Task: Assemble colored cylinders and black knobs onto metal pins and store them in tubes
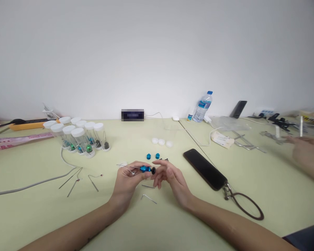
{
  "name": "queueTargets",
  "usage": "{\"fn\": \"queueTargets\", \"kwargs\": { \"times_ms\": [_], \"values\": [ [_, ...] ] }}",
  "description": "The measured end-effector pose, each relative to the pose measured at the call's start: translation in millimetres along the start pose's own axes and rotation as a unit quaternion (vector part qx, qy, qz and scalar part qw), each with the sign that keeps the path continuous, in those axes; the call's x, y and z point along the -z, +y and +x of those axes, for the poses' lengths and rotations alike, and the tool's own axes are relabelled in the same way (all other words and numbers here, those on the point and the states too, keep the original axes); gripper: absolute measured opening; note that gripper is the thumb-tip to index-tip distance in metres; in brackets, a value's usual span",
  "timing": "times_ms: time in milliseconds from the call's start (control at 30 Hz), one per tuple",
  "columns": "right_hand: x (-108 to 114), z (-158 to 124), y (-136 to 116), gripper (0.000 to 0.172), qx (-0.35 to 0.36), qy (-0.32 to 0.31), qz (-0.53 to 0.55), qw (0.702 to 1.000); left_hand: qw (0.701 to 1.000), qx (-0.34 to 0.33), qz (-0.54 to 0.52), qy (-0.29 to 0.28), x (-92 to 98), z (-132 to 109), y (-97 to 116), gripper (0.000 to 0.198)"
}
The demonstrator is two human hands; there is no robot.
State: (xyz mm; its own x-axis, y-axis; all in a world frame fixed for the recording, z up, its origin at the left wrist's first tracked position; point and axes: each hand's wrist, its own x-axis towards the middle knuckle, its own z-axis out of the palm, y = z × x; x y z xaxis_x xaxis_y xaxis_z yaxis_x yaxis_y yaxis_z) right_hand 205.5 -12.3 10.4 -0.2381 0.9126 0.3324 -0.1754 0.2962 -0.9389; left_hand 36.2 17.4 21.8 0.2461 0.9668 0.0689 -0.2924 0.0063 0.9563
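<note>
In the middle of the table, my left hand (129, 177) is closed on a small shiny blue metal part (145, 168) with a black round end (153, 170). A thin metal rod (127, 166) sticks out to the left of that hand. Just right of the black end is my right hand (171, 176), its fingers loosely curled and apart, with nothing visible in them. Two blue caps (148, 156) lie beyond my hands, and small dark pieces show partly behind my right fingers. Below my hands lies an L-shaped hex key (149, 198), with another short metal rod (148, 186) close by.
Clear tubes with white lids (78, 139) stand at the left, near bent metal wires (75, 180) and a grey cable (34, 187). White caps (161, 142) lie behind. A phone (205, 169) with a strap, a water bottle (202, 107) and another person's hand (306, 150) are to the right.
</note>
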Motion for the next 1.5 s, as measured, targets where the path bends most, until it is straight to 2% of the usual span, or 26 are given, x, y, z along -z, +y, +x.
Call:
{"fn": "queueTargets", "kwargs": {
  "times_ms": [533,1033,1500],
  "values": [
    [-1.0,0.4,-1.6,0.041,-0.002,0.007,-0.002,1.000,1.000,0.004,0.004,0.016,-1.6,-1.2,3.8,0.017],
    [-0.5,0.9,-0.7,0.044,-0.004,0.000,-0.010,1.000,1.000,-0.001,0.004,0.008,-1.1,-0.8,3.3,0.016],
    [-0.9,1.1,0.2,0.046,-0.008,-0.002,-0.004,1.000,0.999,-0.030,0.020,0.014,-1.2,-0.2,2.7,0.014]
  ]
}}
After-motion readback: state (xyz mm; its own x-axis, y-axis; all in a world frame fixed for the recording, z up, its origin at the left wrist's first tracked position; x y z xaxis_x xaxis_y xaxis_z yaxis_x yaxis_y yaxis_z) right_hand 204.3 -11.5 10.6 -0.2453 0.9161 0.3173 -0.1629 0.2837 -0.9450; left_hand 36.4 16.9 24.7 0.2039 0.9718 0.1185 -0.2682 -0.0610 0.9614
